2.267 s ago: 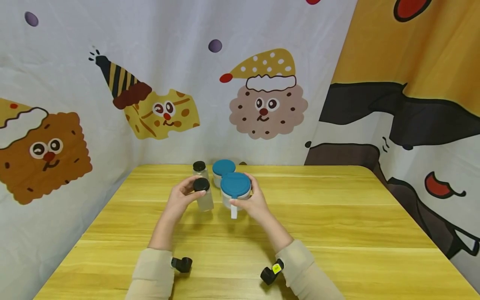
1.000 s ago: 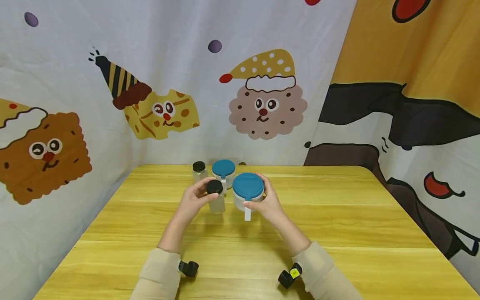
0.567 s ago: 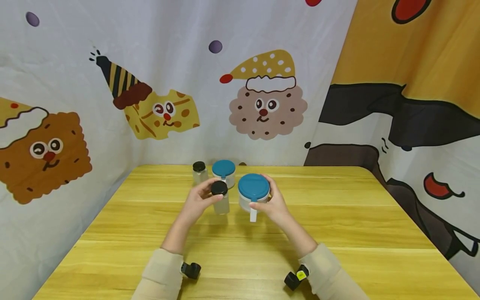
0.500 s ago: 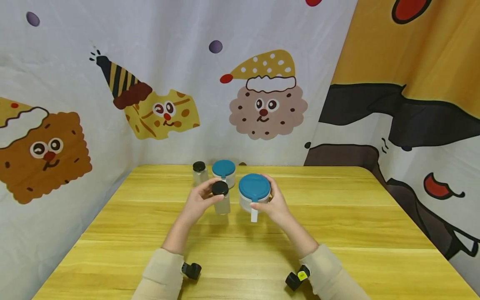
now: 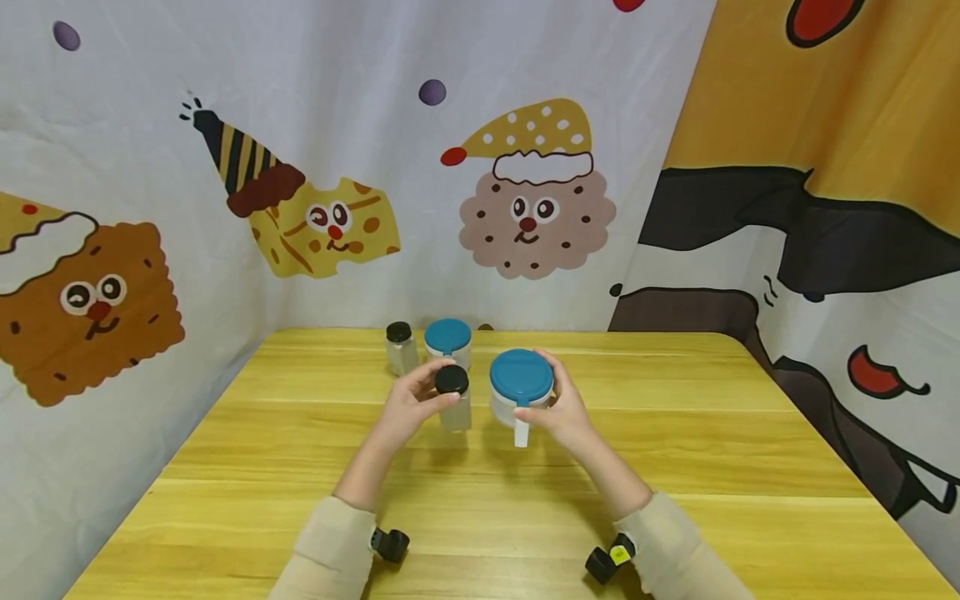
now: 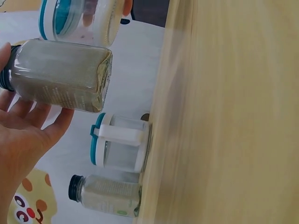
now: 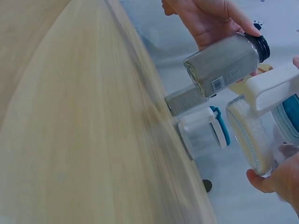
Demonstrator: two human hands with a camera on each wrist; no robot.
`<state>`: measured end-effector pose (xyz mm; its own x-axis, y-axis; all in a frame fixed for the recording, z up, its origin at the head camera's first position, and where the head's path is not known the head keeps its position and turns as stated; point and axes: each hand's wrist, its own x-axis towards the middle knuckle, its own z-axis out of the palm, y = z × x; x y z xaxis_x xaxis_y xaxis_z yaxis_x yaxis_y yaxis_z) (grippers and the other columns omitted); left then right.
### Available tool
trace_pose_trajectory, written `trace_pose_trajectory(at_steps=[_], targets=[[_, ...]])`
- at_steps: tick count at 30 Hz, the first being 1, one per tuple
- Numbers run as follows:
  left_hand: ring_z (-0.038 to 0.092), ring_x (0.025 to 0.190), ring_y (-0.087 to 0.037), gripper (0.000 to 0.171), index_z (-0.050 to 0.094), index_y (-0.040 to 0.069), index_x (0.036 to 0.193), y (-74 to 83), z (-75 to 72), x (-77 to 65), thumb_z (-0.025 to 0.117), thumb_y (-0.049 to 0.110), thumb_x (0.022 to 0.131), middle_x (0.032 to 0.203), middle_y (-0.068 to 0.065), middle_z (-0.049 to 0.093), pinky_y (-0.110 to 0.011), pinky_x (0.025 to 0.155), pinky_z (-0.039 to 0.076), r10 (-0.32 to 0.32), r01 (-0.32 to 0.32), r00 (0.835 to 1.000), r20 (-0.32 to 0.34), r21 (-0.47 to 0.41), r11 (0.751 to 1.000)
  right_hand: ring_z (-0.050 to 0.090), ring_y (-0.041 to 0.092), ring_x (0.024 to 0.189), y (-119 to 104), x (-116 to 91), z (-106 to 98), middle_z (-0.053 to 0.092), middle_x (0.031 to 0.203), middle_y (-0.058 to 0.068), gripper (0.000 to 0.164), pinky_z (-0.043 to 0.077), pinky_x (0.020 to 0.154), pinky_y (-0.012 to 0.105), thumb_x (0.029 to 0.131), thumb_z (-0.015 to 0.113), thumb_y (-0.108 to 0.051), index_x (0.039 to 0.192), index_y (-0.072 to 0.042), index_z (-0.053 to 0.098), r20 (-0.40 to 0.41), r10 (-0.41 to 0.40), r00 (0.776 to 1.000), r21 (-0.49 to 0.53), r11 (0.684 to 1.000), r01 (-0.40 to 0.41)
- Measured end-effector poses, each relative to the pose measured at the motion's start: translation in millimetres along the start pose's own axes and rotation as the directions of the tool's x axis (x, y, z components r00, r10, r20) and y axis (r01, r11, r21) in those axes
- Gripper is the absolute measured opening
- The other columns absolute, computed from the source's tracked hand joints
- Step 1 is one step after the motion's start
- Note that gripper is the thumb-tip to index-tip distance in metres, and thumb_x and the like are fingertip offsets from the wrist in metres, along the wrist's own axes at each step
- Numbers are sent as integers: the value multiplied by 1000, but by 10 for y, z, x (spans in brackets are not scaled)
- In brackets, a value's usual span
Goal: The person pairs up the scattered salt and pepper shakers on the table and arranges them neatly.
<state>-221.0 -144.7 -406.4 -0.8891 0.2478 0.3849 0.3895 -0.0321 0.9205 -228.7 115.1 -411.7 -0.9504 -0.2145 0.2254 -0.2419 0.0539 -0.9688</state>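
My left hand grips a squarish clear bottle by its black screw cap, thumb on the near side. Greyish-brown contents show through its walls. To its right, my right hand holds a round clear jar with a blue lid and white handle; the thumb lies by the handle's top and the fingers wrap the far side. A pale layer covers the jar's bottom in the right wrist view. Both wrist views show bottle and jar held up off the wooden table, roughly upright and side by side.
Behind my left hand, a second black-capped bottle and a second blue-lidded jar stand near the table's back edge. The jar's white handle faces me. A cartoon-printed curtain hangs right behind the table.
Both hands have moved to the right with the bottle and jar still held. The standing bottle and jar at the back, partly covered earlier, have stayed put and show more now.
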Motion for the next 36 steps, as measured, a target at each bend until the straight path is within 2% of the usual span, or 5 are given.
trace_pose_trajectory(at_steps=[10, 15, 20, 26, 36], targets=[[59, 104, -23, 44, 54, -5, 128, -12, 46, 7, 69, -1, 86, 120, -22, 60, -33, 86, 50, 9, -9, 1000, -3, -12, 1000, 36, 34, 131, 45, -36, -101, 38, 146, 14, 92, 29, 102, 60, 72, 79, 2, 148, -15, 32, 0, -49, 999, 21, 999, 49], [59, 104, -23, 44, 56, -2, 128, -4, 80, 9, 69, 0, 86, 119, -20, 61, -33, 86, 50, -2, 2, 1000, -10, -19, 1000, 36, 35, 130, 41, -68, -135, 38, 145, 17, 91, 25, 103, 61, 72, 79, 2, 148, -12, 30, 16, -63, 998, 18, 998, 62], [59, 102, -21, 44, 55, -6, 127, -13, 121, 15, 69, -3, 86, 117, -22, 62, -32, 86, 49, 13, -13, 1000, -8, -4, 1000, 38, 34, 128, 49, -106, -166, 39, 143, 18, 91, 22, 103, 62, 71, 78, 5, 147, -10, 31, 18, -85, 996, 19, 996, 85], [58, 102, -19, 45, 55, -5, 129, 3, 179, 30, 68, -5, 86, 118, -21, 61, -32, 88, 47, -42, 42, 999, -8, -6, 999, 38, 34, 127, 63, -136, -235, 40, 142, 19, 91, 22, 103, 62, 70, 77, 7, 147, -9, 31, 14, -97, 995, 27, 995, 96], [57, 103, -19, 44, 53, -9, 127, 282, 345, 25, 67, -6, 86, 118, -22, 61, -42, 94, 44, -54, 54, 998, 29, -11, 998, 42, 28, 123, 94, -194, -352, 40, 141, 21, 91, 25, 102, 58, 70, 76, 7, 146, -4, 29, 6, -104, 995, 4, 995, 104]])
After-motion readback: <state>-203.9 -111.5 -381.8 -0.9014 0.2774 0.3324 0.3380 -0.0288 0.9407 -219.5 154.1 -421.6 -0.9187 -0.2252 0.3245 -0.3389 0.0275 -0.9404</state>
